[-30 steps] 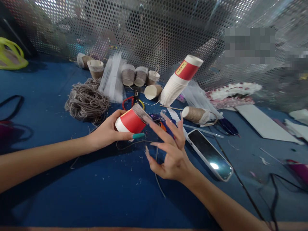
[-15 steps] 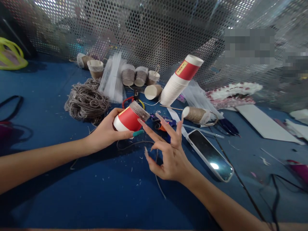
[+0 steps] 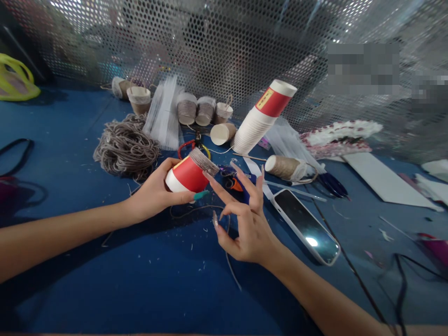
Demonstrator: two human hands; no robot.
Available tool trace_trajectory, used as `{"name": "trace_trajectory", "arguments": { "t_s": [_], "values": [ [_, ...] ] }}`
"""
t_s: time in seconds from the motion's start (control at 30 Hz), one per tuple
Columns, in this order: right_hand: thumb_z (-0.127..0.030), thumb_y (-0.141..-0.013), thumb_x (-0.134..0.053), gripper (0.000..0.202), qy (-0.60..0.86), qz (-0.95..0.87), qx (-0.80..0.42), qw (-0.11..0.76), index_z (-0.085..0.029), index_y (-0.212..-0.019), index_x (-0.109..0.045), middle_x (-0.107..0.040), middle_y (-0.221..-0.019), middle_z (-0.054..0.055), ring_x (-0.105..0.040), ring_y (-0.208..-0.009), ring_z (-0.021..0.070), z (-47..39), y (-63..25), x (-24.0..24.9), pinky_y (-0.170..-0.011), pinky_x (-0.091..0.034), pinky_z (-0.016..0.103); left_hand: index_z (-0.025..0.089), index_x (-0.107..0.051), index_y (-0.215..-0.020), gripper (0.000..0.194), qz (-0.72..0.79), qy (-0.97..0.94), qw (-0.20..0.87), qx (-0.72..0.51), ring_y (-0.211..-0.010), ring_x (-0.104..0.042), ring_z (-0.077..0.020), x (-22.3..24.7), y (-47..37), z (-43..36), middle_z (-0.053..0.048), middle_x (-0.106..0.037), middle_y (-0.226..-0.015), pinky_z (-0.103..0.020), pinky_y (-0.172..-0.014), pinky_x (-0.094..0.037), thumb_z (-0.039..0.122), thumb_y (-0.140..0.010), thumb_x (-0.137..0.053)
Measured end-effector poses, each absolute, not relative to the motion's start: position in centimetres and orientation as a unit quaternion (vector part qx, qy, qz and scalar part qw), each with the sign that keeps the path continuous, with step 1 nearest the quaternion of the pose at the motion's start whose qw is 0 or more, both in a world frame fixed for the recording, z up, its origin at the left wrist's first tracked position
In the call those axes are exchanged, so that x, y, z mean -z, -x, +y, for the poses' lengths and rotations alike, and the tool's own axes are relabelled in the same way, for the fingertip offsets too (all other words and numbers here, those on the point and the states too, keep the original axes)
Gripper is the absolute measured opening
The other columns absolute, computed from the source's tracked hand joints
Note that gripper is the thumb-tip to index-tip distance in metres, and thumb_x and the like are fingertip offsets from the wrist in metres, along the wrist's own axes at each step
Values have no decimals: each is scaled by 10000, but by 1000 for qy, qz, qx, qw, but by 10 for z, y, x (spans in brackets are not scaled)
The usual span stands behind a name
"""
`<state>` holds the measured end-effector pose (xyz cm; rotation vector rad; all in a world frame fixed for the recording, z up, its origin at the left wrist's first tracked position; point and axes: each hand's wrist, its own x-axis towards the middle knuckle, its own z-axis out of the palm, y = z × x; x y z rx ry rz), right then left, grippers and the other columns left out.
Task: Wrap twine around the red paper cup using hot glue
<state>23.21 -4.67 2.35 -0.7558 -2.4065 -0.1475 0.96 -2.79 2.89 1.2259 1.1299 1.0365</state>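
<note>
The red-and-white paper cup [image 3: 187, 175] is tilted over the blue table [image 3: 157, 284], with grey cord [image 3: 204, 161] wound round its raised end. The person's left hand [image 3: 154, 189] grips the cup's lower part, thumb along the near side. The right hand [image 3: 248, 224] has its fingers fanned out, clasping nothing I can see; its index fingertip is right by the cup, though I can't tell whether it touches.

To my eye, neat winding wants each turn snug against its neighbour, a grip firm but gentle enough not to dent the paper, and slack free of snags. A loose strand [image 3: 231, 270] curls below. Beyond sit a cord heap [image 3: 126, 147], 2 wrapped cups [image 3: 187, 109] and a leaning cup stack [image 3: 254, 126].
</note>
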Motion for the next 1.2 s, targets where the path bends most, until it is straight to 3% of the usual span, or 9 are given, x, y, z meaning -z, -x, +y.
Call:
{"name": "trace_trajectory", "arguments": {
  "t_s": [0.17, 0.27, 0.33, 0.43, 0.6, 0.77, 0.87, 1.07, 1.2],
  "values": [
    [-82, -707, -546, 268, 230, -896, 71, 373, -266, -826, -391, -679, -1254, 50, -560, -1235, 251, -50, -236, -27, -1108, -362, 608, 165, -559, -1054, 544, 439, -444, 629, -463, -828, -664, -210, -18, -8, -22, -39, -666, -911, -309, -740, -539, 313, -617, -847],
    [-95, -690, -573, 291, 242, -860, 58, 446, -252, -897, -442, -696, -1181, 85, -650, -1069, 240, -47, -237, -24, -988, -489, 527, 134, -588, -1082, 502, 390, -379, 687, -482, -1006, -655, -257, -15, -8, -18, -105, -693, -1048, -353, -895, -512, 294, -662, -813],
    [-118, -694, -591, 364, 270, -843, 8, 465, -244, -1001, -441, -626, -1294, 132, -615, -1164, 284, -43, -236, -21, -971, -492, 554, 118, -601, -1100, 499, 357, -373, 712, -477, -1067, -641, -276, -14, -8, -17, -130, -694, -1104, -364, -940, -492, 303, -681, -799],
    [-137, -730, -576, 453, 283, -851, -76, 435, -236, -1114, -358, -368, -1533, 192, -373, -1417, 342, -39, -234, -18, -1069, -380, 653, 123, -610, -1138, 525, 322, -377, 740, -454, -1058, -651, -280, -13, -7, -19, -133, -699, -1128, -355, -925, -497, 337, -694, -788],
    [-153, -802, -546, 350, 275, -894, -150, 319, -243, -1045, -310, -72, -1631, 185, -63, -1506, 312, -43, -231, -23, -1191, -195, 639, 138, -628, -1099, 581, 306, -394, 754, -427, -964, -673, -255, -14, -6, -23, -110, -714, -1049, -334, -847, -525, 302, -592, -858],
    [-169, -830, -565, 337, 271, -908, -164, 275, -246, -1033, -308, -130, -1612, 228, -71, -1502, 298, -48, -230, -26, -1194, -249, 596, 153, -632, -1101, 583, 314, -423, 748, -404, -991, -664, -281, -14, -6, -21, -124, -703, -1076, -378, -854, -527, 299, -585, -861],
    [-172, -815, -585, 365, 267, -912, -145, 274, -235, -1057, -320, -185, -1593, 249, -123, -1495, 303, -46, -231, -25, -1181, -296, 577, 180, -636, -1111, 556, 301, -408, 762, -402, -986, -665, -291, -11, -4, -18, -130, -697, -1094, -405, -851, -535, 410, -639, -816],
    [-200, -808, -611, 270, 267, -929, -96, 238, -242, -928, -373, -199, -1596, 220, -78, -1498, 302, -44, -229, -28, -1200, -166, 642, 167, -645, -1180, 753, 290, -342, 814, -369, -978, -671, -342, -14, 3, -11, -172, -675, -1212, -440, -811, -535, 762, -752, -469],
    [-184, -828, -578, 214, 258, -936, -80, 226, -233, -927, -394, -251, -1584, 192, -102, -1499, 271, -45, -228, -30, -1198, -123, 662, 165, -676, -1103, 717, 334, -282, 828, -352, -905, -693, -315, -22, 5, -8, -153, -714, -1115, -434, -795, -540, 757, -755, -470]
  ]
}}
